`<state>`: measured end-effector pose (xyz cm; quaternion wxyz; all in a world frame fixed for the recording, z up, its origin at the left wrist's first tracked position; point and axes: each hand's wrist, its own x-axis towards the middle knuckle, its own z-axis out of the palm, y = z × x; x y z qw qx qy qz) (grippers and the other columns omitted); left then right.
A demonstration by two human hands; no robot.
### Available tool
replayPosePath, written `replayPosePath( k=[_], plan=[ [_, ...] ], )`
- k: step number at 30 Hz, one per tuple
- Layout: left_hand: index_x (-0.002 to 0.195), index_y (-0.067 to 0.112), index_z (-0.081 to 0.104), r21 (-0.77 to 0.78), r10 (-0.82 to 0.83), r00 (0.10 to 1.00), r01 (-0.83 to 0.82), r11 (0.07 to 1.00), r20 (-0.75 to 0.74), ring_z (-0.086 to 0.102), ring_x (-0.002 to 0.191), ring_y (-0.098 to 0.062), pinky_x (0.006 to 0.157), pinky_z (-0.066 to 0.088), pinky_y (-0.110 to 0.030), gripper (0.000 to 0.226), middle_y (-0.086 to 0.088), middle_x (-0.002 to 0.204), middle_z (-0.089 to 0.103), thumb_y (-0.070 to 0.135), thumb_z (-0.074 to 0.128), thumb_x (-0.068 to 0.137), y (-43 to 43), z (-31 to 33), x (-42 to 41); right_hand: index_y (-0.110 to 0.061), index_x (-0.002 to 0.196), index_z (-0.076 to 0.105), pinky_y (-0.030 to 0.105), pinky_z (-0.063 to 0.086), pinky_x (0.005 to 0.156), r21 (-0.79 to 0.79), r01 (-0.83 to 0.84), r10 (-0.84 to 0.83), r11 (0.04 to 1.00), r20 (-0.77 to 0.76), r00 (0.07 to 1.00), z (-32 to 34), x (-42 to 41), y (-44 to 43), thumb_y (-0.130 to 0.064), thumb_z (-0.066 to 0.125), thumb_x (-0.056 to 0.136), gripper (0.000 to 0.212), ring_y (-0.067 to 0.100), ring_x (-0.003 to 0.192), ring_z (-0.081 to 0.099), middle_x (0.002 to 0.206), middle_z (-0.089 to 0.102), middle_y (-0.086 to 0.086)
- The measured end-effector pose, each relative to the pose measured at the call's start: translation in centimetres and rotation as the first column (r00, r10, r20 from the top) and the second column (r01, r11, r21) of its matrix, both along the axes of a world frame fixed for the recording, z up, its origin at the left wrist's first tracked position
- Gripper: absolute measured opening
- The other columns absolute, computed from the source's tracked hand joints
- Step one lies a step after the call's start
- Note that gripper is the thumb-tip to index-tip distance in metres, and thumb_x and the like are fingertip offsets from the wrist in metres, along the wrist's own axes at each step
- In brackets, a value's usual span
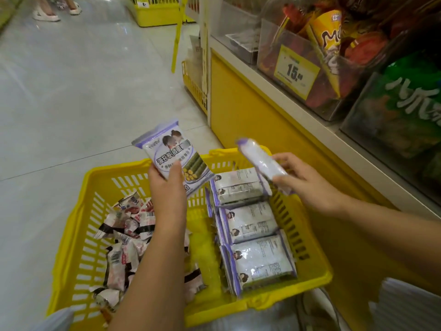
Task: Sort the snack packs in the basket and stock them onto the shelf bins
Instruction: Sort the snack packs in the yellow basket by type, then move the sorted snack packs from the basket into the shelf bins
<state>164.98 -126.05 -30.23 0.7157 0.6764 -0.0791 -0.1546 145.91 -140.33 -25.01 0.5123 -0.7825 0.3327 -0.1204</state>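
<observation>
A yellow plastic basket [78,225] stands on the floor in front of me. Above its far side, my left hand [167,189] grips a purple-and-white seaweed roll pack [167,149], held upright with its front toward me. My right hand [300,180] holds a second purple-and-white pack [260,161], seen edge-on and blurred, over the basket's right corner. Several purple-and-white packs [253,223] lie in rows along the basket's right side. A heap of small white-and-red wrapped snacks [126,237] fills its left side, partly hidden by my left forearm.
A yellow shelf unit [250,111] rises on the right, carrying clear bins [329,108] of red, orange and green snack bags with a yellow price tag [296,70]. A further yellow basket [155,13] stands up the aisle. A person's feet [47,13] show at top left on the tiled floor.
</observation>
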Motion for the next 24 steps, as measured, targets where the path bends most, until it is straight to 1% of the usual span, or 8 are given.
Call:
replayPosePath(
  k=[3,5,9,12,16,19,22,24],
  plan=[
    [0.124,0.03,0.05,0.015,-0.131,0.981,0.134,0.991,-0.141,0.061,0.106,-0.015,0.089,0.048,-0.039,0.031,0.009,0.115,0.063,0.038,0.054,0.094,-0.5,-0.3,-0.6,-0.009,0.118,0.059,0.043,0.054,0.085,0.766,-0.034,-0.148,0.642,0.167,0.975,1.2,2.3,1.6,-0.025,0.042,0.09,0.036,0.035,0.104,0.061,0.12,0.06,0.023],
    [0.13,0.029,0.051,-0.106,-0.287,0.917,0.268,0.958,-0.275,0.06,0.114,-0.027,0.098,0.045,-0.052,0.051,0.0,0.125,0.063,0.054,0.058,0.087,-0.7,-0.3,-1.6,-0.005,0.125,0.06,0.05,0.05,0.093,0.904,-0.124,-0.119,0.41,0.188,0.975,1.1,3.4,2.7,-0.035,0.042,0.084,0.053,0.039,0.107,0.061,0.123,0.061,0.024],
    [0.134,0.027,0.051,-0.26,-0.461,0.825,0.391,0.883,-0.328,0.067,0.104,-0.031,0.093,0.05,-0.053,0.087,-0.006,0.118,0.069,0.07,0.073,0.061,-1.0,-0.2,-2.8,-0.007,0.128,0.057,0.053,0.048,0.096,0.901,-0.096,-0.02,0.424,0.115,0.993,-0.5,4.5,4.3,-0.035,0.035,0.097,0.048,0.04,0.114,0.059,0.124,0.062,0.022],
    [0.133,0.029,0.051,-0.157,-0.405,0.851,0.373,0.914,-0.334,0.066,0.107,-0.028,0.094,0.05,-0.053,0.086,-0.001,0.121,0.067,0.061,0.079,0.058,-1.1,-0.9,-3.1,-0.009,0.112,0.066,0.039,0.059,0.079,0.725,0.03,-0.02,0.688,-0.023,1.0,-1.1,4.7,3.5,-0.036,0.041,0.101,0.039,0.029,0.095,0.07,0.106,0.071,0.016],
    [0.137,0.033,0.042,-0.03,-0.199,0.91,0.202,0.979,-0.364,0.056,0.12,-0.029,0.101,0.043,-0.055,0.081,0.002,0.135,0.056,0.054,0.076,0.066,-0.8,-2.2,-2.4,-0.008,0.104,0.064,0.028,0.054,0.076,0.047,0.077,-0.067,0.996,-0.185,0.981,-2.7,4.1,1.0,-0.026,0.053,0.097,0.023,0.016,0.083,0.066,0.105,0.068,0.012],
    [0.127,0.032,0.049,-0.033,-0.147,0.903,0.146,0.989,-0.404,0.066,0.1,-0.027,0.086,0.053,-0.047,0.047,-0.001,0.114,0.067,0.036,0.068,0.084,-0.3,-3.4,-1.2,-0.02,0.135,0.046,0.034,0.038,0.105,-0.387,-0.29,0.089,0.875,-0.46,0.884,-5.1,3.9,-0.4,-0.027,0.064,0.089,0.05,0.021,0.13,0.042,0.14,0.047,0.005],
    [0.133,0.012,0.048,-0.027,-0.174,0.889,0.18,0.983,-0.424,0.055,0.053,-0.016,0.045,0.042,-0.026,0.046,-0.005,0.076,0.057,0.027,0.057,0.09,0.5,-3.9,-0.4,-0.025,0.148,0.023,0.04,0.024,0.113,-0.518,-0.541,0.146,0.662,-0.619,0.771,-7.2,5.1,-1.0,-0.026,0.067,0.085,0.077,0.026,0.142,0.02,0.155,0.024,0.003],
    [0.132,0.008,0.049,-0.024,-0.169,0.891,0.175,0.984,-0.422,0.049,0.049,-0.016,0.04,0.036,-0.026,0.046,-0.006,0.076,0.054,0.025,0.056,0.091,0.6,-4.0,-0.3,-0.025,0.15,0.017,0.044,0.018,0.114,-0.54,-0.587,0.099,0.604,-0.679,0.727,-8.1,6.2,-1.7,-0.023,0.067,0.085,0.082,0.028,0.143,0.015,0.157,0.017,0.005]
  ],
)
